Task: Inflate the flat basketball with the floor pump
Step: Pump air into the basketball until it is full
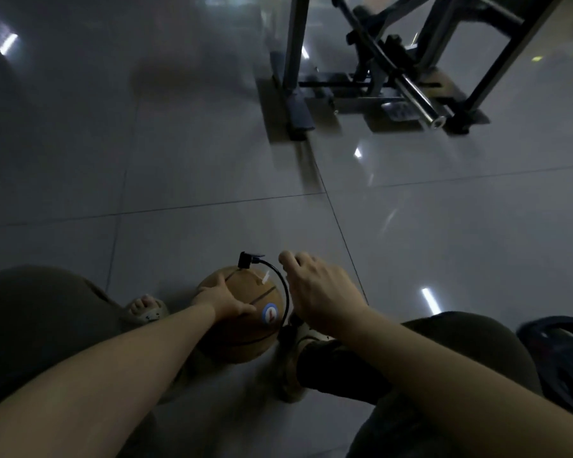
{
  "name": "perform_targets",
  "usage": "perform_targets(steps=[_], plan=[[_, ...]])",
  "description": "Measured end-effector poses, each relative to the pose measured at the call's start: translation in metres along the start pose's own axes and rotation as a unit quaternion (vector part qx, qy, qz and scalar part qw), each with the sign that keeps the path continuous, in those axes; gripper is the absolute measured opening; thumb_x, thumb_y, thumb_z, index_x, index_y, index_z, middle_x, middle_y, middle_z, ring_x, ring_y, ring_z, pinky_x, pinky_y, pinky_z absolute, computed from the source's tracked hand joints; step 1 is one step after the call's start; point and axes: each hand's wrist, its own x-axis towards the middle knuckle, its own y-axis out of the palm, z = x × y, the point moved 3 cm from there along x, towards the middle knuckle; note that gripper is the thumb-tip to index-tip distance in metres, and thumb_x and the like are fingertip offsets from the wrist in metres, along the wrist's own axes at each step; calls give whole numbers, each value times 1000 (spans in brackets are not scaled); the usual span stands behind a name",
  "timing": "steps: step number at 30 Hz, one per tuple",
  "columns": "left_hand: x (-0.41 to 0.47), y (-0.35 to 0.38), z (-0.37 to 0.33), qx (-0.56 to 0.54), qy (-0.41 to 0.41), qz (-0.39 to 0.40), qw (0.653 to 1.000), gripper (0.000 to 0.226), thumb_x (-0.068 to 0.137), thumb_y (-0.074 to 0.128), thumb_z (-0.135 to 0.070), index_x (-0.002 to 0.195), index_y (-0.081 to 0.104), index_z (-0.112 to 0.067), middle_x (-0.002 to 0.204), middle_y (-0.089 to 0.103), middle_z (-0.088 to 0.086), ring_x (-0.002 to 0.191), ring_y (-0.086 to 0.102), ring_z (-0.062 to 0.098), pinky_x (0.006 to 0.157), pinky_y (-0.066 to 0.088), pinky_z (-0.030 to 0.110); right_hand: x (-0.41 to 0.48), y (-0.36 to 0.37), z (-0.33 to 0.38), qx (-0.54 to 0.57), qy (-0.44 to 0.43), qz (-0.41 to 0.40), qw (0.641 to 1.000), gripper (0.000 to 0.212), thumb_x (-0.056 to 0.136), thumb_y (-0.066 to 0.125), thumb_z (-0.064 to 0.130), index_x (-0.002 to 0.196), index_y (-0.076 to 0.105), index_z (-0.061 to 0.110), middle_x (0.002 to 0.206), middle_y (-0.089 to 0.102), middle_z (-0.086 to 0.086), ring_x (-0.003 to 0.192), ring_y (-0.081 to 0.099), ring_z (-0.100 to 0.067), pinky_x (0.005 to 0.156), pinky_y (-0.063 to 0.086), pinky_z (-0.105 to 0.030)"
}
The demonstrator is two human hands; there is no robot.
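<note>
The tan basketball (245, 342), round with dark seams and a blue-ringed logo, sits on the glossy grey tile floor (212, 160) at 6 o'clock. A thin black hose (286, 299) arcs down its 3 o'clock side. The left hand (219, 300) lies spread on it. The right hand (318, 289) is curled, its grip hidden.

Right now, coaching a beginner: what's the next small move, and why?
Probably one slow pump stroke with the right hand, the left hand steadying the brown grooved basketball. The black nozzle head already sits on the ball's top, its thin black hose curving down beside it, so the connection looks made. What the curled right grip holds is hidden.
</note>
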Motion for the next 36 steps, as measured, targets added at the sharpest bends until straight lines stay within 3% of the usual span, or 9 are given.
perform_targets(steps=[4,8,12,16,20,26,31,36], plan=[[2,-5,-6,13,-51,61,997,158,49,89,-68,155,-23,-30,161,-3,30,146,19,50,115,32,57,6,16,-3,-15,1,8,1000,40,93,50,22,131,37,18,104,52,-7,80,47,-23,58,37,-35],[4,-7,-7,26,-75,94,992,154,54,89,-65,153,-25,-36,161,-10,29,147,18,51,113,32,59,23,31,-18,-16,5,15,1000,38,94,43,21,131,35,17,101,52,-7,80,52,-27,56,43,-37],[6,1,-3,39,-61,73,995,158,46,87,-73,155,-22,-36,160,2,31,139,37,48,109,43,51,25,64,-23,23,9,53,998,43,91,54,24,131,37,18,100,52,-5,79,50,-23,56,42,-33],[1,8,1,66,-28,44,996,152,50,78,-82,155,-20,-35,158,10,34,128,51,44,104,47,47,28,98,-33,40,-1,80,996,38,93,52,31,126,35,22,100,49,-3,77,46,-19,55,45,-32],[9,4,4,77,-15,40,996,149,49,74,-85,156,-17,-35,158,16,31,131,47,44,105,46,46,34,122,-36,28,-1,108,994,50,96,49,33,140,30,22,103,47,-2,75,37,-15,52,28,-23],[8,-3,0,86,-24,46,995,148,49,75,-85,156,-15,-36,158,19,28,133,45,44,102,48,47,36,121,-33,24,14,114,993,51,99,44,32,144,21,22,111,45,-4,83,39,-16,61,36,-29],[-4,-8,-3,67,-33,56,996,151,48,79,-82,157,-14,-36,156,26,24,133,45,41,104,48,49,37,101,-26,31,15,118,992,50,94,52,26,138,30,20,115,50,-6,97,52,-24,67,41,-31],[-11,-8,-2,50,-42,60,996,154,48,84,-76,158,-15,-34,160,20,24,142,33,44,110,40,52,33,40,-16,-1,6,35,999,34,98,44,19,129,31,18,103,53,-6,83,52,-27,60,33,-34]])
